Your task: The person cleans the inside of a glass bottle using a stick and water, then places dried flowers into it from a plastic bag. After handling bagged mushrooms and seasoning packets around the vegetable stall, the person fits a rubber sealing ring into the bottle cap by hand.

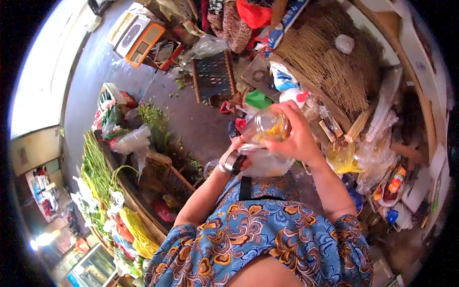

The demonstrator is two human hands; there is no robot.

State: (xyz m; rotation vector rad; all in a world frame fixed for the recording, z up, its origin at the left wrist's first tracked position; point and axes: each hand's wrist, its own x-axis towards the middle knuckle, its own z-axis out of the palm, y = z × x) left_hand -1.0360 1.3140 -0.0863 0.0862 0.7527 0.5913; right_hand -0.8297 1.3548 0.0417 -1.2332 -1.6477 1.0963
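My right hand (pixel 299 136) is wrapped round a clear, see-through jar (pixel 267 125), held tilted in front of my body. Orange-yellow bits show inside the jar. Below it hangs a pale, see-through plastic bag (pixel 267 161), which my left hand (pixel 237 148) grips at its left side. Most of the left fingers are hidden behind the bag and jar. At the left wrist or palm sits a dark, silver-rimmed round piece (pixel 235 162); whether it is worn or held I cannot tell. A pale band circles that wrist.
Leafy greens and long green stalks (pixel 93 160) lie on a stand at left. A dark crate (pixel 213 76) and an orange-and-white box (pixel 138 40) are ahead. Brush-like straw bundles (pixel 330 57), plastic bags (pixel 382 153) and bottles crowd the right side.
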